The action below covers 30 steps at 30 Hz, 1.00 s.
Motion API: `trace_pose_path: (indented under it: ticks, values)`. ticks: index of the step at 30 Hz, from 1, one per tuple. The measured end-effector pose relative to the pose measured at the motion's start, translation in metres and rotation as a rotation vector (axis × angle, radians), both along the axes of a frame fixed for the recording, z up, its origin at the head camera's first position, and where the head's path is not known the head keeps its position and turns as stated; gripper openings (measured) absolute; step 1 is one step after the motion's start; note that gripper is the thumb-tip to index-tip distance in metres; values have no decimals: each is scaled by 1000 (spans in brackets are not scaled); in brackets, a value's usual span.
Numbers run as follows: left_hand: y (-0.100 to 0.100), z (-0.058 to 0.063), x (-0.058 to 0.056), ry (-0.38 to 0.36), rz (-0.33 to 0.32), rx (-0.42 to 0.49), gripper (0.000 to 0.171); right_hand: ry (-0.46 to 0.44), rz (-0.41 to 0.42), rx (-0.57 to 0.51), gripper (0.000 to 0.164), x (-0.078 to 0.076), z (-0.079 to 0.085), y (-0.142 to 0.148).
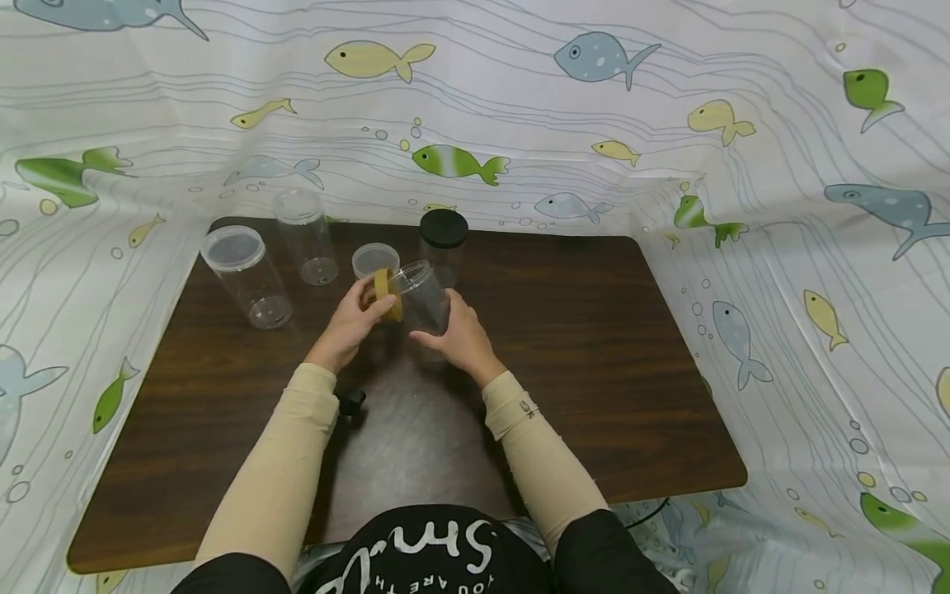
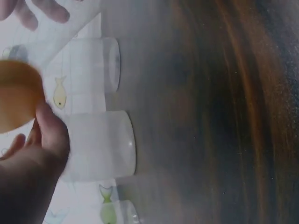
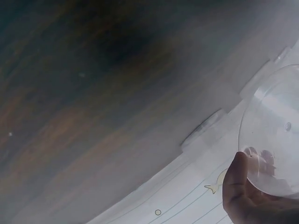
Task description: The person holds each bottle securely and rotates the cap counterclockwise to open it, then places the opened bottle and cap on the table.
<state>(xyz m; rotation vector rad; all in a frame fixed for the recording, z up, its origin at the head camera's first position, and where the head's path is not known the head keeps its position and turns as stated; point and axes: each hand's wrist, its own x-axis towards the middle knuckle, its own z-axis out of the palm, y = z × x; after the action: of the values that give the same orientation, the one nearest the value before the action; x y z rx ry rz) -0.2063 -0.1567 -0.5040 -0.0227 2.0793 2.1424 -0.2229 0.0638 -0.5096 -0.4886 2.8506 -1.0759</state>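
A yellow lid (image 1: 387, 295) is pinched between the thumb and fingers of my left hand (image 1: 349, 326), standing on its edge. My right hand (image 1: 467, 340) grips a clear jar (image 1: 426, 307) around its side, with the jar tilted and its uncovered mouth towards the lid. Lid and rim overlap in the head view; whether they touch I cannot tell. In the left wrist view the lid (image 2: 18, 95) looks orange above my left thumb. The right wrist view shows the jar's round base (image 3: 275, 126) and my right thumb curled at its edge.
Two tall clear jars with pale lids stand at the back left, one nearer (image 1: 248, 280) and one farther (image 1: 306, 239). Behind my hands are a pale-lidded container (image 1: 375, 258) and a black-lidded jar (image 1: 444, 229). Fish-printed sheeting (image 1: 512, 107) surrounds the brown table (image 1: 579, 355).
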Motion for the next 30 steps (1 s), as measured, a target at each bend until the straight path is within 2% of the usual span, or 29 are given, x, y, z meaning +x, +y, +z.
trace_pose_path:
  ticks: [4, 8, 11, 13, 16, 19, 21, 27, 30]
  values:
    - [-4, -2, 1, 25, -70, 22, 85, 5, -7, -15, 99, -2, 1, 2]
    - [-6, -6, 2, 50, -134, 11, 82, -4, -2, -27, 99, -2, 2, 3]
    - [-7, -11, 3, 63, -157, -3, 80, -12, 5, -28, 100, -2, 2, 5]
    - [-8, -14, 4, 67, -132, 4, 79, -14, 4, -35, 100, -2, 3, 6]
    - [-11, -19, 4, 57, -49, 32, 73, -5, 1, -48, 98, -4, 2, 7]
    - [-14, -23, 6, 35, 26, 30, 68, -3, -9, -53, 96, -5, -1, 8]
    - [-17, -25, 7, 16, 47, 4, 69, -7, -27, -57, 95, -5, -3, 9]
    - [-23, -25, 12, -30, 13, -40, 90, -38, -136, -136, 93, -7, -9, 13]
    - [-24, -25, 12, -40, -14, -64, 94, -40, -197, -200, 92, -11, -10, 16]
